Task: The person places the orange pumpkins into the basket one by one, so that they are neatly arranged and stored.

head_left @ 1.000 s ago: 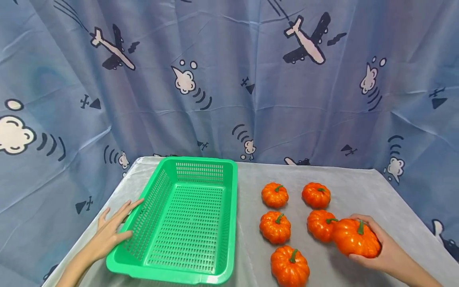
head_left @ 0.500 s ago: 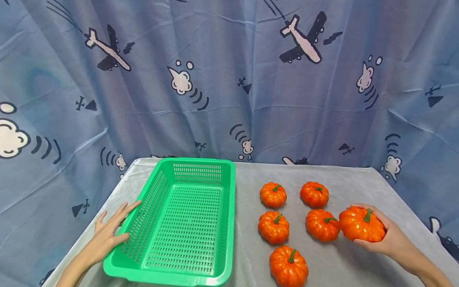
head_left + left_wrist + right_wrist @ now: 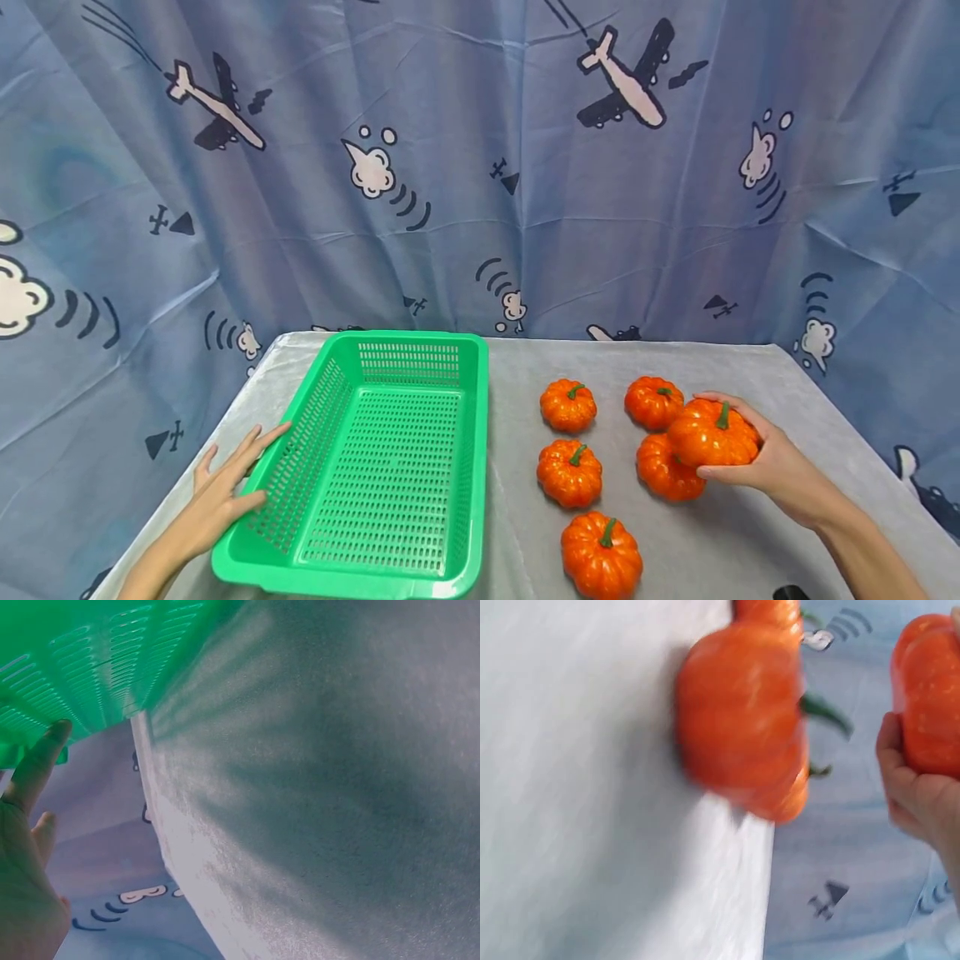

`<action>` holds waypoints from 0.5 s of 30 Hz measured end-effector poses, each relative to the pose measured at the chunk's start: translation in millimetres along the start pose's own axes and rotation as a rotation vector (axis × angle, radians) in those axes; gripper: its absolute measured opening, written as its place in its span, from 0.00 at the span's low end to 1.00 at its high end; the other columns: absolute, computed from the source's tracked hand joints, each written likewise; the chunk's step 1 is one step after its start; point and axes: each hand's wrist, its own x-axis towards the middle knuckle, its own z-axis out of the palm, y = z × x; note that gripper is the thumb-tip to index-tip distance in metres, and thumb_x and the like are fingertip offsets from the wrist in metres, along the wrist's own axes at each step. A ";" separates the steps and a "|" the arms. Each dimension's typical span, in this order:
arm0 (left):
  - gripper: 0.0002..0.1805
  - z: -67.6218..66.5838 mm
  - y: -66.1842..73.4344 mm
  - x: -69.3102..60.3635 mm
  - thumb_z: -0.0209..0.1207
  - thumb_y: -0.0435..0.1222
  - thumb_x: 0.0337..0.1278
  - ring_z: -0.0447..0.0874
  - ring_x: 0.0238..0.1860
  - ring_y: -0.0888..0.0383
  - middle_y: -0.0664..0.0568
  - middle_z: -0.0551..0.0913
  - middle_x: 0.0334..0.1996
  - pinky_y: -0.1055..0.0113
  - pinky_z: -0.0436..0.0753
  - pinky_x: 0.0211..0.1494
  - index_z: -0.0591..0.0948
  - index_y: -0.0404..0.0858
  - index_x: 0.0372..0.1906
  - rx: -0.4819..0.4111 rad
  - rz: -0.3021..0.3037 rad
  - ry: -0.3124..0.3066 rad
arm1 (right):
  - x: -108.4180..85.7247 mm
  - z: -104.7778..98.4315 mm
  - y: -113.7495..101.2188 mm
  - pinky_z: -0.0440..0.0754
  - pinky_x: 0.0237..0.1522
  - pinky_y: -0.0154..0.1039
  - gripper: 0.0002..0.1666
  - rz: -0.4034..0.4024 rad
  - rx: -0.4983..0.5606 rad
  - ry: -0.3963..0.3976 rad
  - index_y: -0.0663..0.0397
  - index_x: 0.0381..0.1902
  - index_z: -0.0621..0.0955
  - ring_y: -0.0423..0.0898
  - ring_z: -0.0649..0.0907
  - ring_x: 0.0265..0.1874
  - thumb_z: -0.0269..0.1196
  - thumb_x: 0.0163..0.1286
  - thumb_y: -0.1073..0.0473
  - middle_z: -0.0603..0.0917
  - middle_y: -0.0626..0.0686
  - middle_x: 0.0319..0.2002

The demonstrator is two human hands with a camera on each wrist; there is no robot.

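My right hand grips a small orange pumpkin with a green stem, fingers behind it and thumb in front. In the right wrist view this held pumpkin is apart from the table. In the head view it overlaps a pumpkin on the table, with another pumpkin behind. My left hand, fingers mostly straight, touches the left side of a green plastic basket. The left wrist view has a finger against the slotted outer wall. No item lies in the basket.
Between basket and right hand, three pumpkins stand in a column: far, middle and near. A pale cloth covers the table. Behind it hangs a blue curtain with airplane prints. A black object shows at the bottom edge.
My right hand first drew right with the held pumpkin, then moved left and farther back, over the standing pumpkin. My left hand stays at the basket. The head view has shifted slightly.
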 end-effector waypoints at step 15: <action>0.40 0.6 -1.1 -0.3 0.53 0.39 0.50 0.58 0.62 0.23 0.32 0.59 0.69 0.28 0.30 0.58 0.61 0.51 0.74 -0.002 0.020 0.019 | 44.0 35.2 -54.8 0.81 0.45 0.38 0.45 -0.001 0.086 -0.056 0.40 0.70 0.60 0.43 0.75 0.47 0.67 0.58 0.66 0.71 0.45 0.54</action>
